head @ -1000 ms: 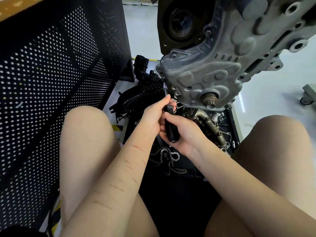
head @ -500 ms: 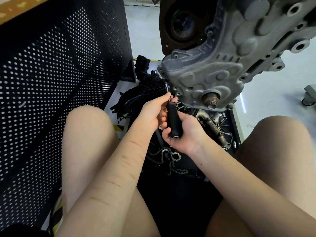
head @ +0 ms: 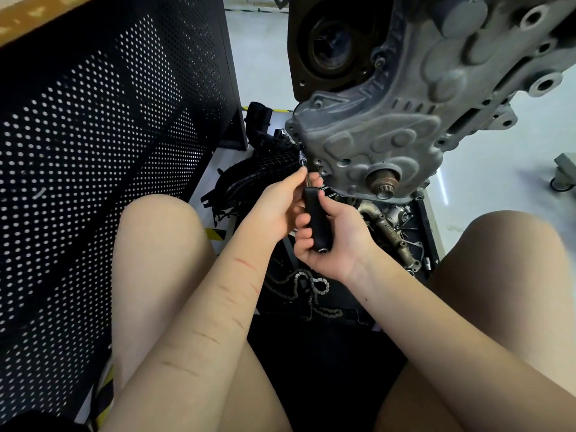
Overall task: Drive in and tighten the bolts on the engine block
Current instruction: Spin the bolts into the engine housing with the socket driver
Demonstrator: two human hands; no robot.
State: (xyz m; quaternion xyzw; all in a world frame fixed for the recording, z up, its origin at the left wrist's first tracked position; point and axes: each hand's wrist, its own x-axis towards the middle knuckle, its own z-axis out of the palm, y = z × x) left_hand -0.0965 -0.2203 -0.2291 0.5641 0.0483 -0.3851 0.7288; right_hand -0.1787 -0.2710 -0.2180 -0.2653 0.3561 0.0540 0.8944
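Observation:
The grey cast engine block (head: 405,120) hangs above the floor at the upper right, its cover ringed with bolt holes and a rusty shaft end (head: 384,181) at the bottom. A socket driver with a black handle (head: 316,222) points up to the cover's lower-left edge, where its chrome socket (head: 302,157) sits on a bolt that I cannot see. My right hand (head: 336,241) is wrapped around the handle. My left hand (head: 280,201) pinches the thin metal shank just under the socket.
A black perforated metal panel (head: 103,157) fills the left side. Under the engine lies a black tray (head: 427,226) with metal parts, a black plastic manifold (head: 265,169) and a loose chain (head: 308,288). My bare knees frame the hands. A caster wheel (head: 562,179) stands at the right.
The driver's handle has swung upright in my right hand and risen slightly towards the engine. My left hand has stayed on the shank.

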